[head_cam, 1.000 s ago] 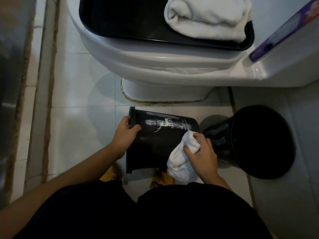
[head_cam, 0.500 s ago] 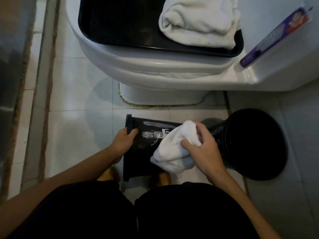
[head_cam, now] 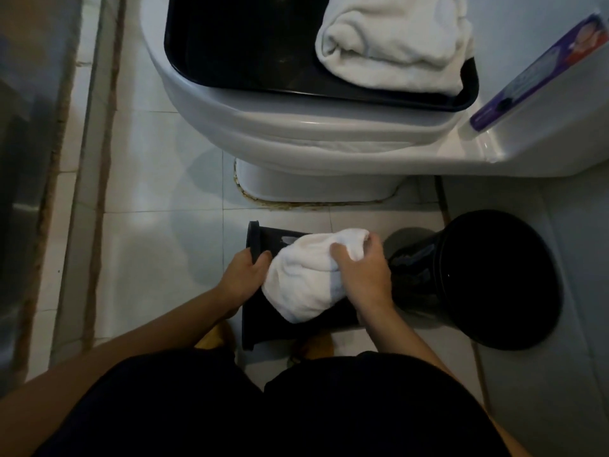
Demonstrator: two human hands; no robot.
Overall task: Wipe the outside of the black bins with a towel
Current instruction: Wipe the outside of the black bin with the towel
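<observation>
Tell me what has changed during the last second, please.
The right hand slid the towel leftward along the tipped bin, towards its rim, covering the white marks. The left hand kept its grip on the rim. The second bin stayed put.

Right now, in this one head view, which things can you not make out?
- Side of the tipped black plastic bin: white wiping towel and right hand cover it.
- Left hand fingers: curled over the rim.
- Second round black bin interior: too dark.
- Purple-and-white box: print blurred, cut by the edge.
</observation>
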